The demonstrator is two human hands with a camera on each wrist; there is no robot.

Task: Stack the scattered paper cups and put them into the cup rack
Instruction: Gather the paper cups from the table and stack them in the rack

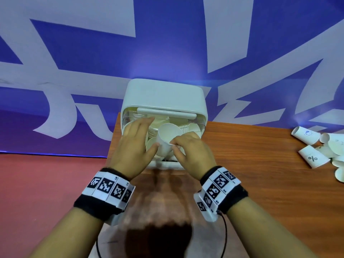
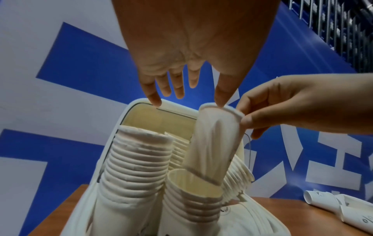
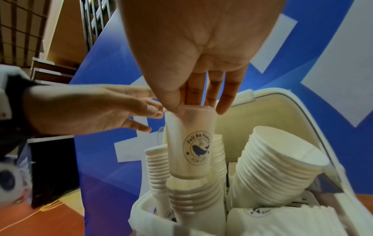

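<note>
The white cup rack [image 1: 163, 94] stands open on the wooden table, packed with stacks of paper cups. My right hand [image 1: 175, 146] pinches the rim of a white paper cup [image 1: 166, 136] printed with a whale logo [image 3: 196, 149]. The cup's base sits in the mouth of the middle stack [image 3: 191, 191]. My left hand [image 1: 147, 135] hovers over the rack's left side with straight fingers, its thumb touching the same cup's rim [image 2: 222, 107]. A taller stack [image 2: 137, 159] leans beside it.
Several loose paper cups [image 1: 314, 151] lie on their sides at the table's far right edge. A blue and white banner hangs behind the rack. The table's left edge [image 1: 111, 146] runs just left of the rack, with red floor beyond.
</note>
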